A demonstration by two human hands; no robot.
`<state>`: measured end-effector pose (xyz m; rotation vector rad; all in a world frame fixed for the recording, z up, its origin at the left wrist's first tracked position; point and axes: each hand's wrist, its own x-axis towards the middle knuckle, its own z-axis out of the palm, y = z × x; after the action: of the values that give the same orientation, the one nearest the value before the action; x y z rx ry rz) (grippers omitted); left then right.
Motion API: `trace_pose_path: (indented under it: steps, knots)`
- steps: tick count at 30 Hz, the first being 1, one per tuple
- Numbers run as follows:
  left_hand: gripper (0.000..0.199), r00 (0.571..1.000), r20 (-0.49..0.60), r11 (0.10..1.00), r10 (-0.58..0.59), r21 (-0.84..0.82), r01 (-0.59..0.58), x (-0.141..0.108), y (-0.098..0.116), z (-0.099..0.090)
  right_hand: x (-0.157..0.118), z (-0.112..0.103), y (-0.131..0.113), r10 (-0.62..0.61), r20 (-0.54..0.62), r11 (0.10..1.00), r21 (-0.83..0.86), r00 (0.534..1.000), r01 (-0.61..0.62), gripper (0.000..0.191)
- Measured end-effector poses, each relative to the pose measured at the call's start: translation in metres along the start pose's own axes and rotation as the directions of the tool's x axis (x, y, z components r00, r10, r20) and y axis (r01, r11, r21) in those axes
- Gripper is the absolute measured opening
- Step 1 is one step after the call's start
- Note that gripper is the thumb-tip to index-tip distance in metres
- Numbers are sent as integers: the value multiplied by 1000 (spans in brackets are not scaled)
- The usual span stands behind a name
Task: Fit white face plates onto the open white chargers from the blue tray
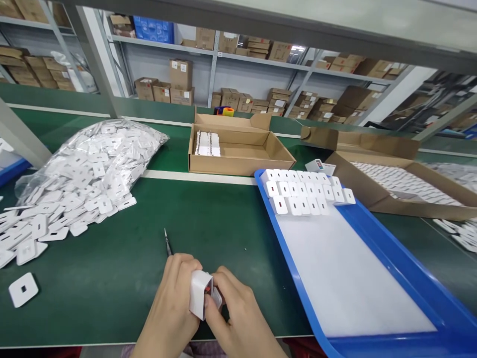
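Note:
My left hand (175,293) is closed around a white box-shaped plastic housing (197,297), its open end turned to the right. Something small and red shows inside that opening. At the opening, my right hand (238,308) pinches a white rounded cover plate (217,298), its thumb against the housing; the fingers partly hide the plate. A thin dark pointed tool (167,242) sticks out beyond my left knuckles; its lower part is hidden, and I cannot tell whether it is held or lying. One loose white cover plate (17,297) with a small slot lies far left.
A torn clear bag (122,149) spills many white cover plates across the left. On the right, a blue tray (286,248) holds rows of white housings (301,191). Behind stand two open cardboard boxes (242,166) (372,194) with white parts inside. A metal beam crosses overhead.

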<state>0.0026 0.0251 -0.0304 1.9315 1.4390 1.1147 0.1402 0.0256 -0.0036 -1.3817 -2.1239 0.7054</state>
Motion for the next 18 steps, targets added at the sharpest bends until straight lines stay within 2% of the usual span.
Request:
trace_pose_path:
  steps: [3,6,8,10,12,14,16,18]
  knots:
    - [20,1000,13,1000,-11,-6,11,0,-1,-1,-1,2,1,-54,-46,998,-20,997,53,17]
    - [17,995,66,992,-70,-100,77,-2,-2,-3,-3,1,3,-57,-72,998,21,996,58,17]
    - [23,981,135,964,-138,-208,164,-6,0,-6,-3,-3,4,-7,-66,993,115,998,14,14]
    - [38,946,227,903,-230,-313,295,-8,4,-10,-4,-9,7,52,-79,971,237,996,-32,14]
    - [52,899,306,820,-315,-390,419,-6,10,-16,-7,-15,9,89,-154,943,331,984,-34,18]
    - [45,865,368,773,-340,-414,480,0,17,-21,-12,-19,8,119,-299,940,341,947,-10,21]
    - [35,850,414,764,-325,-415,494,7,24,-25,-19,-21,4,112,-427,968,250,897,-2,31]
    - [47,823,466,722,-325,-439,535,11,30,-26,-25,-21,-3,28,-476,993,114,879,30,39]
